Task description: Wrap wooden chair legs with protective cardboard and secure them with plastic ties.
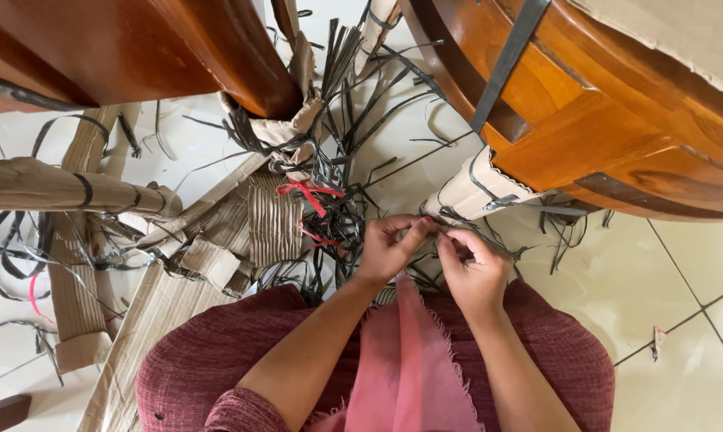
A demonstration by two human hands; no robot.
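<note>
— What are the hands working on?

— A thin black strap (440,232), running between the two sets of fingers. The left hand (387,250) is pinching it between thumb and forefinger, and the right hand (472,272) is gripping it just beside, fingers clenched around the strand. The fingertips are almost touching each other.

— And where is that strap lying?

— It is hanging just below a cardboard-wrapped furniture leg (475,190), close to the person's lap, above the tiled floor (657,272).

— What is sitting around it?

— A tangle of cut black straps (341,216) is spreading to the left, with red ribbon (309,192) caught in it. Torn cardboard (217,248) is lying further left. Polished wooden furniture (601,120) is looming overhead, and a pink cloth (409,360) is draping over the person's dark red garment (217,360).
</note>
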